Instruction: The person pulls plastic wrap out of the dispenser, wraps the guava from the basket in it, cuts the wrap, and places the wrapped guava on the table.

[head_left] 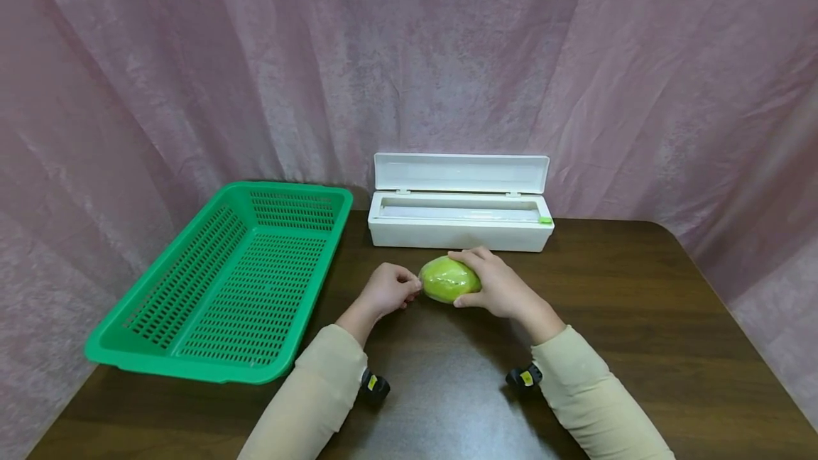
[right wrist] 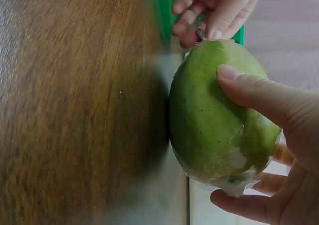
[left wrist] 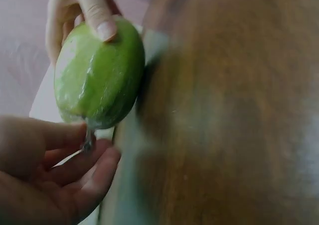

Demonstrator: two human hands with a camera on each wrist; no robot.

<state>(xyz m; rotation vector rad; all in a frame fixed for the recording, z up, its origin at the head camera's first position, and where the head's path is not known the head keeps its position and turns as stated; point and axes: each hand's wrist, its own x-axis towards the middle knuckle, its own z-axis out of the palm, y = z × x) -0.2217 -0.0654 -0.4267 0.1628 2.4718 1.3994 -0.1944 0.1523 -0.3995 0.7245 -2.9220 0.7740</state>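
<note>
A green papaya [head_left: 445, 281] wrapped in clear plastic film lies on its side on the table. My right hand [head_left: 497, 284] grips it from the right, thumb on the near side and fingers round the far side. At its left end my left hand [head_left: 388, 289] pinches a twisted tail of plastic wrap [left wrist: 88, 141] between thumb and fingers. In the right wrist view, a loose gathered bit of film [right wrist: 238, 185] sticks out at the papaya's other end, close to the right fingers.
Behind the hands stands a white wrap dispenser box [head_left: 460, 234], lid raised, a roll inside and a light-green slider at its right. A green perforated basket [head_left: 348, 208] occupies the left of the brown wooden table [head_left: 639, 304]. Pink curtains [head_left: 447, 48] hang behind.
</note>
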